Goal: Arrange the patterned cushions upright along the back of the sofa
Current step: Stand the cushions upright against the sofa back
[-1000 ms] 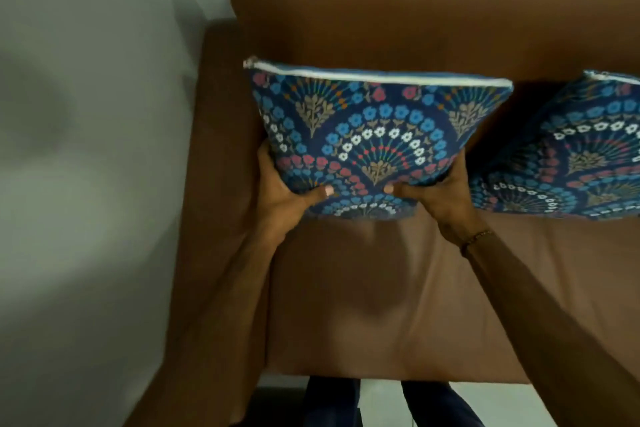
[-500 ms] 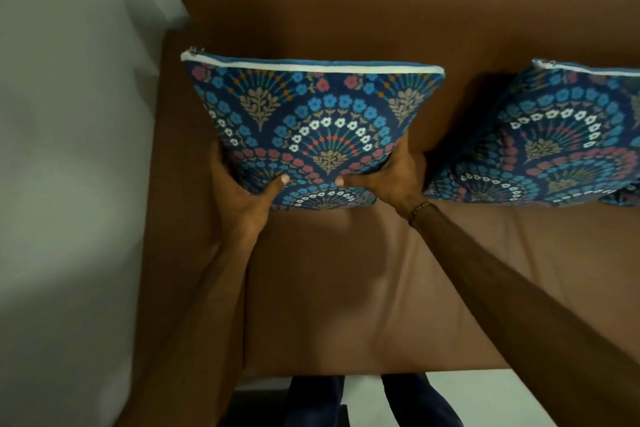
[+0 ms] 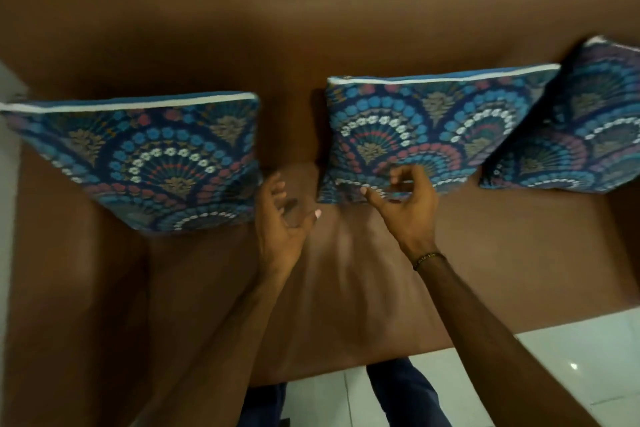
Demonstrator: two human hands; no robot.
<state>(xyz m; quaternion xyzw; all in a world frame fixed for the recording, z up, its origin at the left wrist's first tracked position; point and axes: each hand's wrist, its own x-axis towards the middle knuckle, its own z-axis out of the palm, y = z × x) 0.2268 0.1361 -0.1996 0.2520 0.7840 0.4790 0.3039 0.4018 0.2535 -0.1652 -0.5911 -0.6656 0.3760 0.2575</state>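
While we look down over the brown sofa (image 3: 346, 28), its seat runs wide across the view, with white floor tiles (image 3: 554, 364) showing past the front edge at lower right and a pale wall at the far left. Three patterned cushions stand upright against the backrest: the left cushion (image 3: 145, 163) at the sofa's left end, the middle cushion (image 3: 426, 125) apart from it across a bare strip of seat, and the right cushion (image 3: 581, 135) overlapped at its near edge by the middle one. Our left hand (image 3: 280, 218) hovers open over that strip, gripping nothing. Our right hand (image 3: 408, 204), fingers spread and loosely curled, sits before the middle cushion's lower edge; we cannot tell whether it touches. The seat in front lies open.
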